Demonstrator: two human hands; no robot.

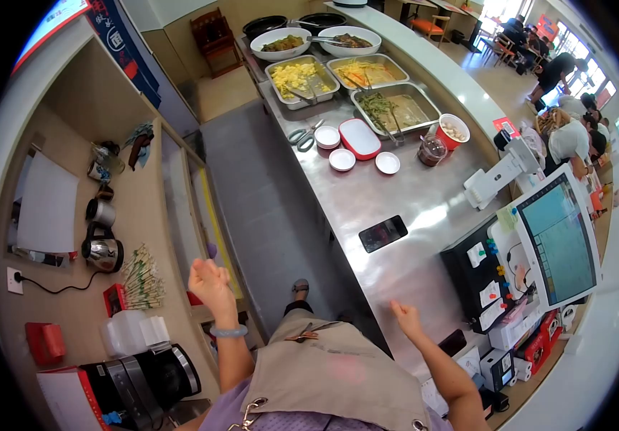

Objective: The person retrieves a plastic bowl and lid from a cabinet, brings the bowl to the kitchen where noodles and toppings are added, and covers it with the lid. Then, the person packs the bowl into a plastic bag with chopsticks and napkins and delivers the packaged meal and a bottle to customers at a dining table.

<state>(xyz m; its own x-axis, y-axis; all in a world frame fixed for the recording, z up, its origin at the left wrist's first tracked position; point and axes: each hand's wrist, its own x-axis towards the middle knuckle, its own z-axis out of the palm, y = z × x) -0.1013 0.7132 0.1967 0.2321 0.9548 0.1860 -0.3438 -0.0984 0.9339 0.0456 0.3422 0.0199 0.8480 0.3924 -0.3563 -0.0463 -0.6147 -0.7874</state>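
My left hand [211, 281] is raised over the floor, beside the edge of the wooden shelf counter, with its fingers curled in; whether anything is inside them is hidden. Over the front edge of the steel counter [367, 208] is my right hand [405, 316], also closed, thumb up, its inner side not visible. The nearest thing ahead of it is a black phone [383, 233] lying flat on the steel. A second dark phone [453, 343] lies beside my right forearm.
Food trays [302, 80], small white dishes [342, 160], scissors [305, 135] and a red cup [453, 131] stand farther along the counter. A monitor [559, 237] is at right. A kettle [103, 248] and a black machine [141, 384] are at left. People sit and stand beyond.
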